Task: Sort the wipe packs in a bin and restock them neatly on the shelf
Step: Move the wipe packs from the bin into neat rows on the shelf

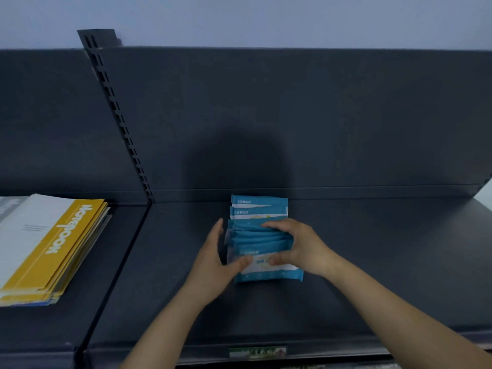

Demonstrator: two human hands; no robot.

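Squaring the blue wipe packs (259, 237) — left hand (213, 262) flat-fingered beside them, right hand (295, 249) gripping their tops — likely evens the row.

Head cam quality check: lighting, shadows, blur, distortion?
Head view: dim, bluish light with no glare. A broad soft shadow falls on the back panel above the wipe packs. The left hand looks slightly blurred at its edges. The pack print and the shelf-edge label are too soft to read. The wide-angle lens slants and bows the slotted upright.
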